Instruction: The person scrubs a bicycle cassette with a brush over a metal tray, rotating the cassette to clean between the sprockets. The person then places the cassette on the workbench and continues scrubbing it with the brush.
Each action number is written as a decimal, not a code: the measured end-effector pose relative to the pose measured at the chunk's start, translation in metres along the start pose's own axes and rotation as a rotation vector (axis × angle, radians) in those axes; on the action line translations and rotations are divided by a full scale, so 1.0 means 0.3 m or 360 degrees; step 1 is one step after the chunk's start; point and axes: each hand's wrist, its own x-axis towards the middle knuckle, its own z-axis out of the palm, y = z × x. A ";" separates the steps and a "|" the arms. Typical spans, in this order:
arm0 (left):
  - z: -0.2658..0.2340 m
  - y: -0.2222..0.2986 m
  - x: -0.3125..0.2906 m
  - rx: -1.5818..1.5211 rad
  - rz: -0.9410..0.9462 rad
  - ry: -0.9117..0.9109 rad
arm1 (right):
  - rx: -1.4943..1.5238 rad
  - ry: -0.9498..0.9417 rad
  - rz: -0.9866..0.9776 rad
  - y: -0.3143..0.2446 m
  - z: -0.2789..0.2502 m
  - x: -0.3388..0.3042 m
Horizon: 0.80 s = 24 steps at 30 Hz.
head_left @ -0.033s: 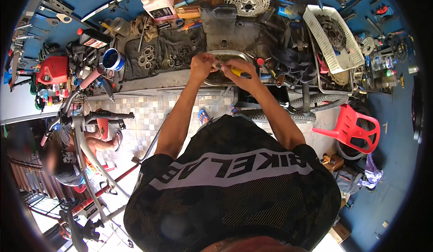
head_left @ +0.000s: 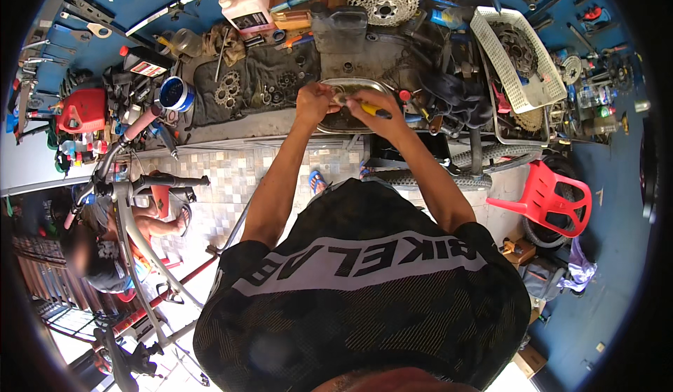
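Over a metal tray (head_left: pixel 382 83) on the workbench, my two hands work close together. My left hand (head_left: pixel 314 102) is closed, pinching a small metal part (head_left: pixel 338 90) whose kind I cannot make out. A tool with a yellow and black handle (head_left: pixel 377 111) is gripped in my right hand (head_left: pixel 375 104). Its black butt points to the right, and its working end meets the small part between my hands. Dark liquid or grime shows inside the tray. Left of it, loose sprockets (head_left: pixel 227 90) and small parts lie on a dark cloth (head_left: pixel 203 101).
A large cassette (head_left: pixel 384 1) and a black jug (head_left: pixel 338 27) stand behind the tray. On the right is a white basket (head_left: pixel 484 31) holding a cassette. A blue tub (head_left: pixel 177 94) sits at left. A bike frame (head_left: pixel 130 217), a seated person and a red chair (head_left: pixel 543 196) are nearby.
My right hand has shifted very slightly with the yellow-handled tool, near the small part. My left hand looks unchanged.
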 end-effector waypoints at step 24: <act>-0.013 -0.023 0.029 -0.0229 -0.0012 -0.0295 | -0.0401 0.0046 0.0261 0.054 -0.129 -0.006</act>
